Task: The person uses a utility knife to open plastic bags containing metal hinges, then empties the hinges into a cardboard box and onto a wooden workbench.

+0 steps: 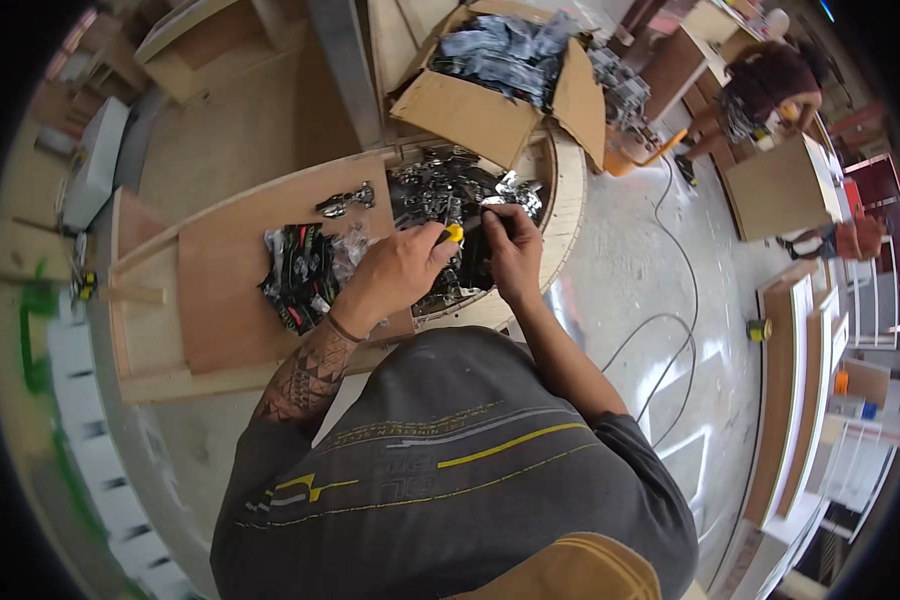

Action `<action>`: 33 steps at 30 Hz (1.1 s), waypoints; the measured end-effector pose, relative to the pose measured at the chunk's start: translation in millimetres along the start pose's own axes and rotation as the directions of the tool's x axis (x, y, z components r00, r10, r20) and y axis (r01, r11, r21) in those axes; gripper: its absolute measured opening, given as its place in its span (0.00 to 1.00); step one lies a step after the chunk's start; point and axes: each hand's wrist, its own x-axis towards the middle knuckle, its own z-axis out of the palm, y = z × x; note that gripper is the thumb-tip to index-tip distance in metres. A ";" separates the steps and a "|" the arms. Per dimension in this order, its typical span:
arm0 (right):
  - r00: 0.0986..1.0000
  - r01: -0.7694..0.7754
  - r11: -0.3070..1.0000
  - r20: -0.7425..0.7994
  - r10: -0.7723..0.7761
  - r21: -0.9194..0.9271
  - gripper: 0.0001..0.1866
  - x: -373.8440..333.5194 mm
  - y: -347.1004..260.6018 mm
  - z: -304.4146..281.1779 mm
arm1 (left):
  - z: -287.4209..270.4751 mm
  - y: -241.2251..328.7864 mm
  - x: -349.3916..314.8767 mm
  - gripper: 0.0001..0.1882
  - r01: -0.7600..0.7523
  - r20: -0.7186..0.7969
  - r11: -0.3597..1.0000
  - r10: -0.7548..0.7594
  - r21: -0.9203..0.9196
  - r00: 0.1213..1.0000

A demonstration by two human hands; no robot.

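Observation:
My left hand (398, 268) is closed round a small yellow-and-black tool (454, 233), whose yellow end sticks out past the thumb; its exact kind is hidden. Beside it, my right hand (516, 255) pinches a small shiny metal piece (494, 203) that looks like part of a hinge. Both hands are over a heap of shiny metal cabinet hinges (445, 180) in the rounded end of a wooden frame. On the brown board left of the heap lie a few loose hinges (347, 200) and several black printed plastic packets (298, 275), with crumpled clear plastic (350, 250) next to them.
An opened cardboard box (465, 115) full of plastic-wrapped packets (500, 55) stands beyond the heap. A cable (692, 340) loops across the floor at right. Farther right are stacked panels (795, 380), a tape roll (759, 330) and another person (770, 90) bending over.

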 end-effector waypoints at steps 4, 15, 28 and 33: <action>0.997 0.070 0.996 0.036 -0.068 -0.060 0.04 -3.0 -3.8 -0.6 | 2.7 -1.1 -1.9 0.17 0.003 0.006 0.999 -0.003 0.034 1.000; 0.821 0.540 0.718 0.088 -0.564 -0.439 0.07 -9.6 -16.0 -9.4 | 18.2 -1.7 0.9 0.18 -0.005 -0.083 0.996 0.012 0.087 0.996; 0.786 0.584 0.725 0.030 -0.618 -0.364 0.09 -15.1 -19.7 -23.4 | 20.1 -47.9 21.6 0.17 -0.093 -0.058 0.923 0.123 0.372 0.991; 0.835 0.487 0.841 -0.157 -0.527 -0.234 0.04 -16.3 -81.7 -51.6 | -63.0 -83.6 -2.6 0.19 0.295 -0.235 0.913 -0.232 0.282 0.944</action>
